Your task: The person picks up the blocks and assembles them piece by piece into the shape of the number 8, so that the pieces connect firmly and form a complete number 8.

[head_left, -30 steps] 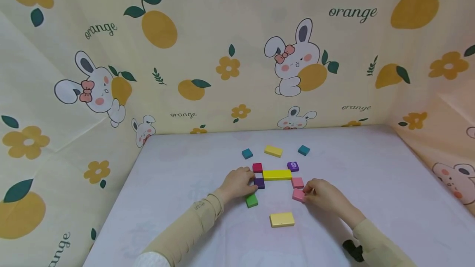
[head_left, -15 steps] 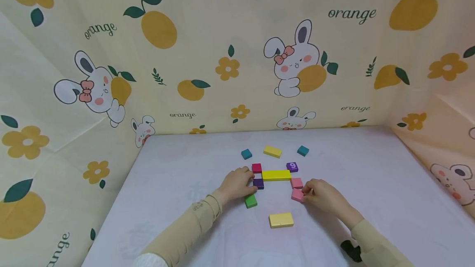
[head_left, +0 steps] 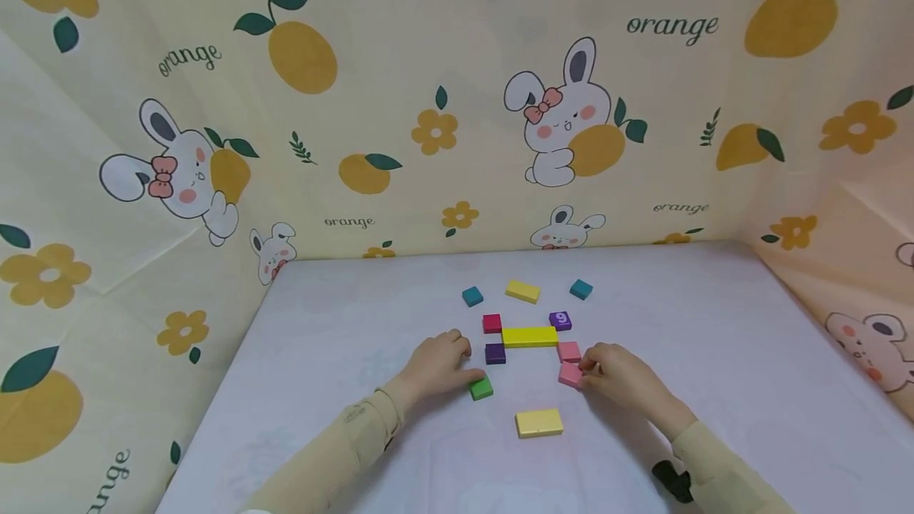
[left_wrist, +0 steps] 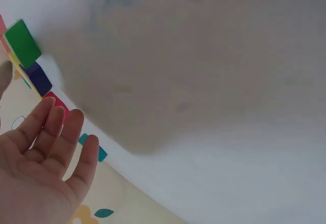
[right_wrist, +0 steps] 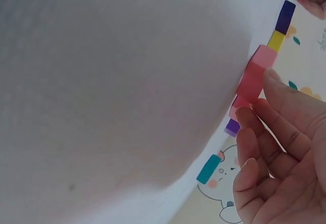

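Our left hand (head_left: 435,365) has pulled back from the dark purple rectangular block (head_left: 495,354), grip apart, near the green rectangular block (head_left: 481,389); our right hand (head_left: 620,377), grip together, pinches the nearer pink rectangular block (head_left: 568,375), just beside another pink block (head_left: 568,351) on the white worktop (head_left: 443,466).

Room lies open between the green block (head_left: 481,389) and nearer pink block (head_left: 569,375); the long yellow block (head_left: 529,337) bars the far side.
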Demonstrator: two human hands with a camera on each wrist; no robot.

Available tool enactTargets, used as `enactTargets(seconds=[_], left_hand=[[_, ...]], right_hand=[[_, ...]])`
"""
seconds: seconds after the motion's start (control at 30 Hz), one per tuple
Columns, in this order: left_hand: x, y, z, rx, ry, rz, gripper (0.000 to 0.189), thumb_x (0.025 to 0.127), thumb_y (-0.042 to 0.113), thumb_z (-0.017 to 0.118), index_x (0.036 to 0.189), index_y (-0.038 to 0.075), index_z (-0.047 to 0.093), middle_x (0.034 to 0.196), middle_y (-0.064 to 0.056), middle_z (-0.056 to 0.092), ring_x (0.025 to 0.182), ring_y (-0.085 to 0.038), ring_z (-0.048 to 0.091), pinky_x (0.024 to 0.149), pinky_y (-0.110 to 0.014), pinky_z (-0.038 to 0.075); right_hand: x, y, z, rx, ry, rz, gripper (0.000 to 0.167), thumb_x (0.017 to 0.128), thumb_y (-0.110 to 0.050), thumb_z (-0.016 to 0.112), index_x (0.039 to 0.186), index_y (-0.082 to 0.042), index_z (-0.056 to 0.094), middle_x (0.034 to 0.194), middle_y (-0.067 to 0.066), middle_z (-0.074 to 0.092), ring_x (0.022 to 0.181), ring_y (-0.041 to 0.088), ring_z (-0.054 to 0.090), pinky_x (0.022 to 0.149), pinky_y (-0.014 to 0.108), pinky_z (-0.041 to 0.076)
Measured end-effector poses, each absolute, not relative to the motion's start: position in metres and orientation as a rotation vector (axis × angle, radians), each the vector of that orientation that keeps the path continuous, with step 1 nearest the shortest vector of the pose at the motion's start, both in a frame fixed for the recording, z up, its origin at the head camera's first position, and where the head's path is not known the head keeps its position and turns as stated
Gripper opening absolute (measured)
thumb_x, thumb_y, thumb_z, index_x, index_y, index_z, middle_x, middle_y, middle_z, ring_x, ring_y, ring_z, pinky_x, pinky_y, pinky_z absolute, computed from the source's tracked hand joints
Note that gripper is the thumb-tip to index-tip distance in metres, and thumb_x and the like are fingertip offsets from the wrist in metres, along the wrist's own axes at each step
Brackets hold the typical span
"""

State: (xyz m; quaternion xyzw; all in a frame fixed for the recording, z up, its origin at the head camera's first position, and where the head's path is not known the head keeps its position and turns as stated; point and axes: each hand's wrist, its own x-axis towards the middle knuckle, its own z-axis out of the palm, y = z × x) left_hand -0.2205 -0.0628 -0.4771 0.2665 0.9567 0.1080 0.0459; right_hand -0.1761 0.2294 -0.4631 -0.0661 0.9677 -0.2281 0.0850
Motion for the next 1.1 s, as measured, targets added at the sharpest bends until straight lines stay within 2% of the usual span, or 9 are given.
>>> enactTargets(seconds=[0.23, 0.47, 1.1], left_hand=[[-0.210, -0.069, -0.475, 0.810, 2.875, 0.328, 0.050, 0.075, 0.063, 0.062, 0.094, 0.017, 0.061, 0.086, 0.007, 0.055, 0.070, -0.007, 0.046, 0.063, -0.021, 0.041], [-0.205, -0.069, -0.476, 0.871, 2.861, 0.278, 0.048, 0.071, 0.061, 0.067, 0.092, 0.018, 0.059, 0.083, 0.008, 0.052, 0.070, -0.007, 0.044, 0.062, -0.021, 0.038], [-0.202, -0.071, -0.473, 0.917, 2.849, 0.231, 0.036, 0.075, 0.053, 0.068, 0.089, 0.020, 0.062, 0.078, 0.012, 0.049, 0.074, -0.006, 0.043, 0.065, -0.022, 0.036]], right_hand=[[-0.176, 0.228, -0.463, -0.212, 2.907, -0.643, 0.015, 0.077, -0.014, 0.074, 0.090, -0.007, 0.069, 0.081, 0.002, 0.064, 0.071, 0.014, 0.051, 0.068, 0.031, 0.051], [-0.176, 0.228, -0.462, -0.233, 2.913, -0.629, 0.015, 0.078, -0.014, 0.073, 0.090, -0.006, 0.069, 0.082, 0.002, 0.064, 0.072, 0.014, 0.052, 0.069, 0.033, 0.052], [-0.175, 0.228, -0.462, -0.226, 2.919, -0.651, 0.014, 0.077, -0.013, 0.073, 0.089, -0.006, 0.069, 0.081, 0.002, 0.064, 0.071, 0.014, 0.051, 0.067, 0.031, 0.050]])
